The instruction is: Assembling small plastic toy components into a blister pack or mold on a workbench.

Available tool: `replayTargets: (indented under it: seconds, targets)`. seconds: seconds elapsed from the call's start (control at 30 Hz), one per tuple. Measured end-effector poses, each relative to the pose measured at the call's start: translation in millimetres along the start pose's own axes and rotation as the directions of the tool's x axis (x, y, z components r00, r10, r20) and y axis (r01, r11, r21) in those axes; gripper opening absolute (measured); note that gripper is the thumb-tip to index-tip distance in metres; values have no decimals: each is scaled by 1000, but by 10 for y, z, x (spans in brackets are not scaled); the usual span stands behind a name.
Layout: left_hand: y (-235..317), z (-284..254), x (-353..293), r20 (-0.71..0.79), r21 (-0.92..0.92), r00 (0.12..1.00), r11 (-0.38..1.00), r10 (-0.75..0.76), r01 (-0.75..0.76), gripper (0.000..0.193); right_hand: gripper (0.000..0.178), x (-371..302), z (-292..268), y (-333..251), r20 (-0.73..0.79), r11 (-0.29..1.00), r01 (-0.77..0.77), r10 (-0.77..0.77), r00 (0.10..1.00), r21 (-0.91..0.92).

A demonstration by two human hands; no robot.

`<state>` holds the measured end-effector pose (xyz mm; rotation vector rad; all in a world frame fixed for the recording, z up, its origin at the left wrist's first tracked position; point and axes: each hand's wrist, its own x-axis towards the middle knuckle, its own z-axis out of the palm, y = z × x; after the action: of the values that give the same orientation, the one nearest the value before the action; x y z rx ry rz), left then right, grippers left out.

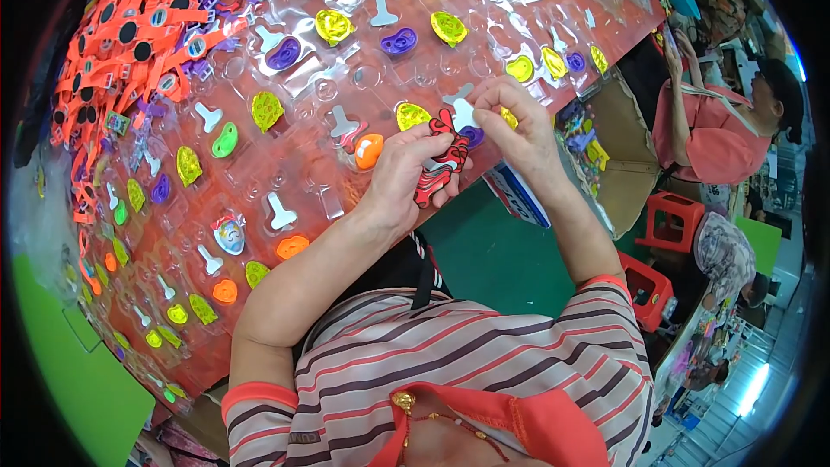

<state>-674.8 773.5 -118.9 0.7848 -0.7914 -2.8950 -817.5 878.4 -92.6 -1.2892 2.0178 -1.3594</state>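
My left hand grips a stack of flat red pieces with black and white markings at the table's near edge. My right hand is pinched shut just above the stack, fingertips on a small yellow piece over a clear plastic blister tray. The tray's pockets hold yellow, purple and orange toy parts and white T-shaped pieces.
A heap of orange and purple strap toys fills the table's far left. More filled trays run along the left. A cardboard box of toys and red stools stand at right, near a seated person in pink.
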Motion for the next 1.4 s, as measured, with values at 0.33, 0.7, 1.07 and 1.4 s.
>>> replayTargets:
  seconds: [0.33, 0.7, 1.07, 1.4]
  targets:
    - [58, 130, 88, 33, 93, 999, 995, 28, -31, 22, 10, -26, -216, -36, 48, 987, -118, 124, 991, -108]
    - [86, 9, 103, 85, 109, 996, 994, -16, 7, 18, 12, 199, -666, 69, -33, 955, -2, -8, 999, -298]
    - [175, -7, -23, 51, -4, 994, 995, -100, 100, 17, 22, 659, -869, 1064, -503, 812, -300, 10, 864, -500]
    - [122, -47, -64, 41, -17, 998, 998, -52, 52, 19, 17, 568, -517, 947, -240, 375, -140, -233, 943, -916]
